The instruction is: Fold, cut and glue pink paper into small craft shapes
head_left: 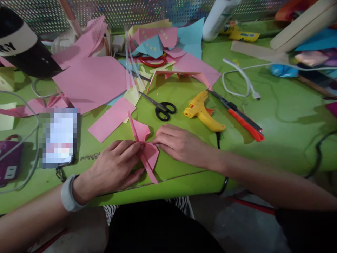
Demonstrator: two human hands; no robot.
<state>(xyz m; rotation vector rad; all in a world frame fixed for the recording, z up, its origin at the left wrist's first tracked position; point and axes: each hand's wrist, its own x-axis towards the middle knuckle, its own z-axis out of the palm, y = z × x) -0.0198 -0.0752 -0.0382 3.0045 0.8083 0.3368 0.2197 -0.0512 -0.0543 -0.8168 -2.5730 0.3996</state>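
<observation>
A folded pink paper piece (151,154) lies on the green tabletop near its front edge, with two flared panels and a long narrow strip. My left hand (118,163) presses on its left side, the fingertips closed on the paper at the middle. From the right, my right hand (181,142) pinches the paper's middle edge with thumb and fingers together. Black-handled scissors (162,107) lie just beyond my hands. A yellow glue gun (204,112) rests beyond my right hand, beside a red utility knife (240,119).
A pink paper rectangle (112,119) and a large pink sheet (94,82) lie to the left, near a blurred-out phone (60,137). A dark bottle (25,44) stands at the back left. A white cable (247,86) curls at the right. Perforated metal mesh (147,12) borders the back.
</observation>
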